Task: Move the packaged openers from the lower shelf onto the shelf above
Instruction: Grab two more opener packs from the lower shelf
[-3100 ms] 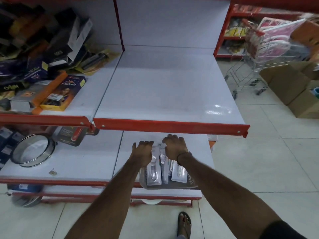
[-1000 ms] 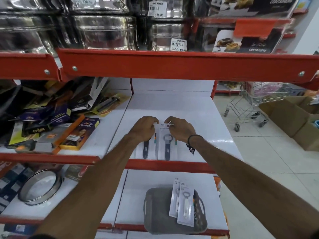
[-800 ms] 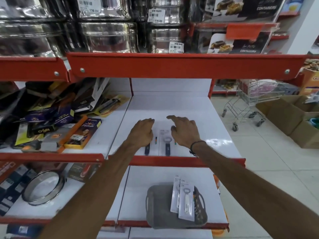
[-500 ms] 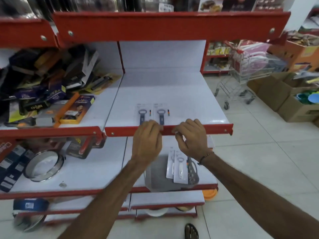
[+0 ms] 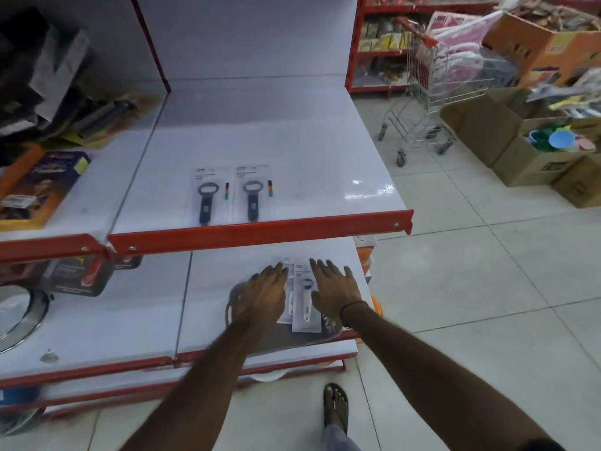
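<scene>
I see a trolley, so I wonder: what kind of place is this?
Most likely a shop selling household goods: red-edged display shelves hold packaged openers, a shopping trolley stands in the aisle, and cardboard boxes of stock sit on the floor.

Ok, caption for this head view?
Both hands, left hand and right hand, reach for packaged openers on the lower shelf.

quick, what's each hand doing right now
Left hand: open, fingers spread over the packaged openers, nothing gripped.
Right hand: open, same, nothing gripped.
</scene>
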A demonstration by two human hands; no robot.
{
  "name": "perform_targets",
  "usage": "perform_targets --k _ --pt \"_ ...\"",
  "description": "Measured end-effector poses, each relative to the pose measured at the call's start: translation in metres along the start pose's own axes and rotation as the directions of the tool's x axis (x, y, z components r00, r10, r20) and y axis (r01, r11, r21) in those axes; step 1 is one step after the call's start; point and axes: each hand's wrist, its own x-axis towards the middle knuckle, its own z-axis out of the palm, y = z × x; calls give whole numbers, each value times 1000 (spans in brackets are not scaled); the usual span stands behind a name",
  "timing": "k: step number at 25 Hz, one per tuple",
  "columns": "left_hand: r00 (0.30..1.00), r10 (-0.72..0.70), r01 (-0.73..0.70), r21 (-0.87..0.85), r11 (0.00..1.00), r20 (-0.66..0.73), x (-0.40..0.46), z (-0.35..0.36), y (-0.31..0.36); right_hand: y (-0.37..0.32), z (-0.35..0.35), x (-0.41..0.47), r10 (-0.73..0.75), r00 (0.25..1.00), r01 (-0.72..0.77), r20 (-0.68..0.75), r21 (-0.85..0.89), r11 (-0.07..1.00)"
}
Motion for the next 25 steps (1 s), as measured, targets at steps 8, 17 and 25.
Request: perform_targets --k 8,17,25 --pt "993 96 -100 -62 993 -70 70 9 5 5 4 42 -47 992 47 -118 2 999" --pt "1000 -2 5 -234 972 14 27 -49 11 -4 -35 -6 5 991 35 -133 303 952" --pt "925 184 -195 0 981 -333 -76 -136 21 -30 -115 -107 -280 800 299 -530 -53 953"
